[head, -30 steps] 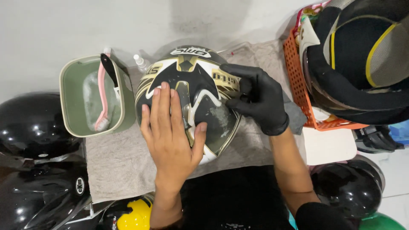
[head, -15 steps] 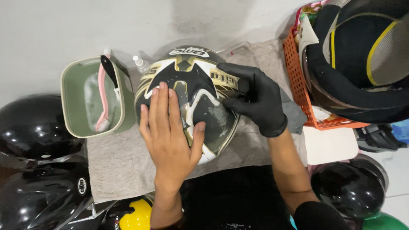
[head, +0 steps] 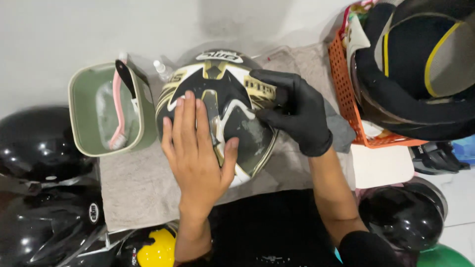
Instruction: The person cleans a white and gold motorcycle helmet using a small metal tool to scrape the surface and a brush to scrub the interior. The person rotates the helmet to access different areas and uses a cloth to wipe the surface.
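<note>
Nothing moved | left hand (head: 198,148) flat, open on helmet (head: 217,106) | gloved right hand (head: 297,111) grips its side

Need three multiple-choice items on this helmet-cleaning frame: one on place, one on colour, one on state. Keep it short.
1. Where is the pink brush?
A. In the green tub
B. In the orange basket
C. On top of the helmet

2. What colour is the glove on the right hand?
A. Yellow
B. Black
C. White

3. How is the left hand placed?
A. Lifted clear of the helmet
B. Gripping the brush
C. Flat on the helmet, bare

Answers:
1. A: the pink brush leans inside the green tub, left of the helmet.
2. B: the right hand wears a black glove and presses the helmet's side.
3. C: the left hand lies open, palm down, on the shell, with no glove.
</note>
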